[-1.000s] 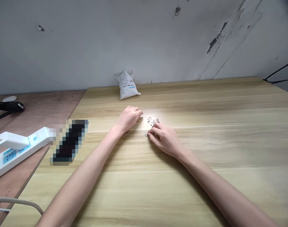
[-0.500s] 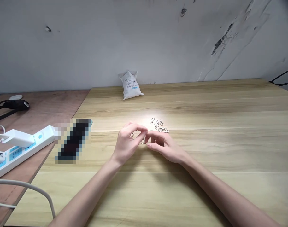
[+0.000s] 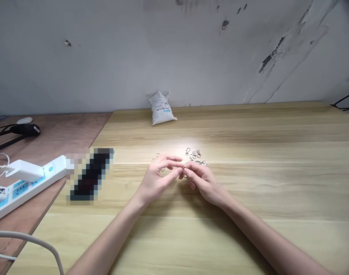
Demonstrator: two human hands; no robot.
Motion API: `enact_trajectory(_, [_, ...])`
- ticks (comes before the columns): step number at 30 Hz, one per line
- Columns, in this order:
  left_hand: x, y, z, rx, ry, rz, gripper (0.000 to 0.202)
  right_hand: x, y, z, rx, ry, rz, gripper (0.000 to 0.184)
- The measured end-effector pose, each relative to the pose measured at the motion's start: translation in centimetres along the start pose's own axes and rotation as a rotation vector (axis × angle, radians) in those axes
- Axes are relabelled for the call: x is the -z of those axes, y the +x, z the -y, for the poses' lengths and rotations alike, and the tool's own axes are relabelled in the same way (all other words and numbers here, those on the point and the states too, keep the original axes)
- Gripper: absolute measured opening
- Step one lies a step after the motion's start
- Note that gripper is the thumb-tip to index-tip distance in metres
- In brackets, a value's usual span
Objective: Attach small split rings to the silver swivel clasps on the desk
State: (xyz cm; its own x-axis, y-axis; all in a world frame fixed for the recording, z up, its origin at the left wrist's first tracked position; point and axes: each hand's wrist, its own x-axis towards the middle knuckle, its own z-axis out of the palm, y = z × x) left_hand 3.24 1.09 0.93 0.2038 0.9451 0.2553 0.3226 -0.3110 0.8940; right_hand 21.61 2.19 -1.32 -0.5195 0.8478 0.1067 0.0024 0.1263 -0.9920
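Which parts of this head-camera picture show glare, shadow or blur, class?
In the head view, glare whitens the wooden tabletop around the metal clasps; the left hand and right hand and forearms cast soft shadows below them; a block at left is pixelated.

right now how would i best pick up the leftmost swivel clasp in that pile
Pinch the swivel clasp across its curved hook, coming from its left over the wooden table. It lies at the edge of the pile, so that side is uncrowded, while other clasps sit to its right.
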Motion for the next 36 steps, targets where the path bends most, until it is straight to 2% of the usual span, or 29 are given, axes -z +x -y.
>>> enact_trajectory(3, [0.5,-0.1,0.0,-0.056,0.112,0.039,0.017,0.2,0.0,-0.5,0.000,0.010,0.010,0.031])
enact_trajectory(8, [0.5,0.0,0.2,-0.086,0.181,0.016,0.015,0.3,0.1,-0.6,-0.001,-0.011,0.004,0.031])
enact_trajectory(15, [0.2,0.0,0.2,-0.207,0.360,-0.023,0.010,0.1,0.0,0.1,0.053,-0.144,-0.024,0.028])
enact_trajectory(18, [0.5,-0.1,0.2,-0.199,0.386,-0.014,0.010,0.6,0.0,0.0,0.186,-0.372,-0.059,0.024])
enact_trajectory(22, [0.5,-0.1,0.4,-0.177,0.405,0.052,0.009,1.6,0.0,-0.3,0.496,-0.831,-0.196,0.019])
enact_trajectory(25, [0.2,-0.2,0.8,-0.157,0.428,0.075,0.010,1.2,-0.3,-0.1,0.681,-1.025,-0.249,0.017])
enact_trajectory(27, [-0.1,-0.2,1.0,-0.163,0.467,0.095,0.010,0.3,-0.5,0.1,0.749,-1.094,-0.211,0.017])
enact_trajectory(31, [-0.2,-0.3,1.2,-0.225,0.578,0.139,0.014,-0.9,-0.7,0.2,0.762,-1.126,-0.097,0.020])
enact_trajectory(35, [1.3,0.1,1.8,-0.251,0.709,0.032,0.010,0.3,-0.3,-0.5,0.694,-1.102,-0.132,0.018])
enact_trajectory(36, [1.8,0.3,2.1,-0.271,0.735,0.041,0.010,0.8,-0.2,-0.7,0.674,-1.111,-0.147,0.019])
